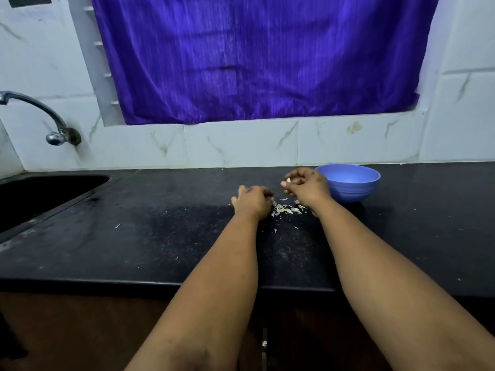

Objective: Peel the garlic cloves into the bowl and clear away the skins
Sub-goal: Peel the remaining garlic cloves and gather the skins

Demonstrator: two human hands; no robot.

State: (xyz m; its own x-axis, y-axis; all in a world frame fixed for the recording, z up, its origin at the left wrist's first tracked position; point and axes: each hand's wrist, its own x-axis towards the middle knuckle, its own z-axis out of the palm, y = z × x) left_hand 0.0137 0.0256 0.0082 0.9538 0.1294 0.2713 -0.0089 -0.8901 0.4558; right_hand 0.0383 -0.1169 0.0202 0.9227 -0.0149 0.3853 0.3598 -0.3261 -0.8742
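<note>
Your right hand [305,187], raised just in front of the round blue plastic bowl [351,184], has its fingers curled into a close grip on a small pale garlic clove [288,180], which shows only as a sliver between the fingertips. Your left hand [253,200] rests knuckles-up on the speckled black stone bench [160,236] with its fingers curled under — whether that grip has hold of anything cannot be told from this view. Between the two hands, on the bench, lies a loose heap of papery white garlic skins [286,209], with a few stray flakes scattered nearer you. The clove is probably light, firm and somewhat slick once bared, so a pinch across its flat sides should hold it better than one at the tapered ends. The skins look thin, brittle and nearly weightless — likely to scatter at a careless sweep, and best gathered by cupping them together from the outside of the heap. What the bowl contains is not visible.
</note>
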